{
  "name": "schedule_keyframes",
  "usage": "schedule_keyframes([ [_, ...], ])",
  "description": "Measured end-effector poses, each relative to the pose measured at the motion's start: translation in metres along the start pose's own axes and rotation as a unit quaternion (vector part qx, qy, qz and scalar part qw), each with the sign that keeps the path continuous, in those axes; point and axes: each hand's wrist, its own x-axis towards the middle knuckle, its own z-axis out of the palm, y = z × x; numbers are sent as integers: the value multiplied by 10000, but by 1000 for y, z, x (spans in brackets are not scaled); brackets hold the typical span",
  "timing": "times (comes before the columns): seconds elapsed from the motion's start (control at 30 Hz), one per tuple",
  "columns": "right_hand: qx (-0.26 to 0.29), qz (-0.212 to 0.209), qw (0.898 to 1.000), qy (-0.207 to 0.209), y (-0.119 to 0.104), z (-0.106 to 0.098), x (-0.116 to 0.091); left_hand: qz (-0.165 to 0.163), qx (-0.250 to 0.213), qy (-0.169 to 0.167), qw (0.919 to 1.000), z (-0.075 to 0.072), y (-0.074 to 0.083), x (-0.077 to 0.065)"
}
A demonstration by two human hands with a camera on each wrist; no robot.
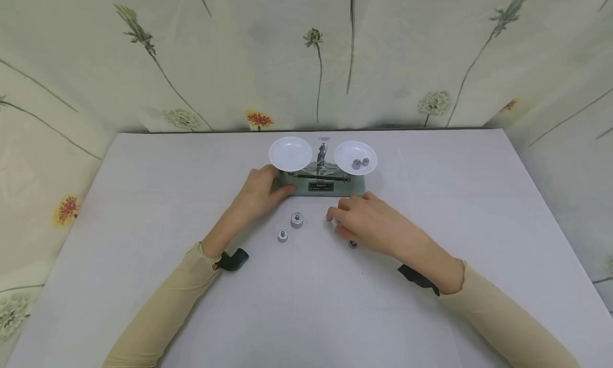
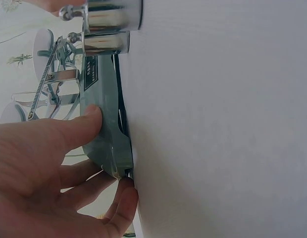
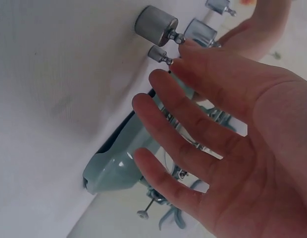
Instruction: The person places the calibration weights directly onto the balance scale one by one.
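A balance scale with a grey-green base and two white pans stands at the table's far side. My left hand grips the base's left end, thumb on the front face and fingers curled round the side. Two small metal weights lie in the right pan; the left pan holds nothing. My right hand hovers in front of the base's right end, fingers loosely bent and spread. In the right wrist view, its fingertips are right at the knob of a small weight, beside a larger weight.
Two more knobbed weights, a larger one and a smaller one, stand on the white table between the hands. Another weight shows partly beneath the right hand. A flower-patterned cloth hangs behind the table.
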Motion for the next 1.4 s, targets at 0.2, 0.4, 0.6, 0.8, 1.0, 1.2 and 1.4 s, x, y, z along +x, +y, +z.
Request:
schedule_keyframes([
  [0.2,26,85,9998,-163,-1,2,0,-3,6,25,10000,0,1,-1],
  [0.4,-99,53,9999,-46,-1,5,1,67,9,78,9999,0,0,0],
  [0.6,-275,-16,9996,66,-2,7,2,101,23,96,9999,0,-1,-1],
  [0.8,-270,14,9996,26,-3,7,2,109,33,49,9999,0,1,-1],
  [1.0,-227,27,9997,17,-3,7,2,128,60,75,9999,-1,2,-1],
  [1.2,-266,9,9996,-17,-3,7,2,50,61,46,10000,-1,2,0],
  [1.4,-322,-72,9994,62,-2,7,1,30,63,21,10000,-2,3,-1],
])
